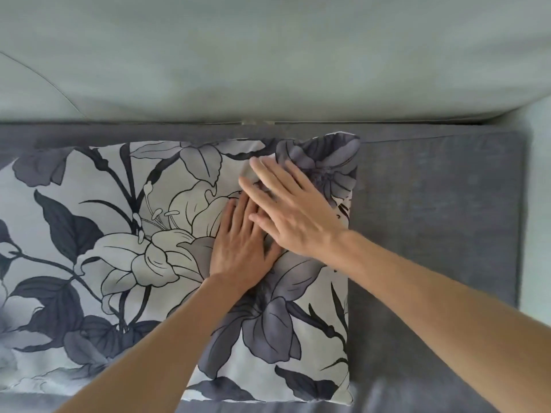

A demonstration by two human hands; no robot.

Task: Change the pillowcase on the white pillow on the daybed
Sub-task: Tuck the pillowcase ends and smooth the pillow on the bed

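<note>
Floral pillowcase (125,248) over the pillow, flat on the grey daybed cushion (432,219), long axis running 9 to 3 o'clock. Both hands flat, fingers straight, gripping nothing: left hand (241,248) pressing near centre-right, right hand (292,210) just above it toward 1 o'clock, fingers overlapping the left's. Most cloth off toward 9 o'clock, nearer the left hand; closest end at 3 o'clock. Probably smoothing, task nearly done.

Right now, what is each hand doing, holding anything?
Left hand: open, flat on the floral pillowcase, holding nothing.
Right hand: open, fingers straight, over the pillowcase, holding nothing.
</note>
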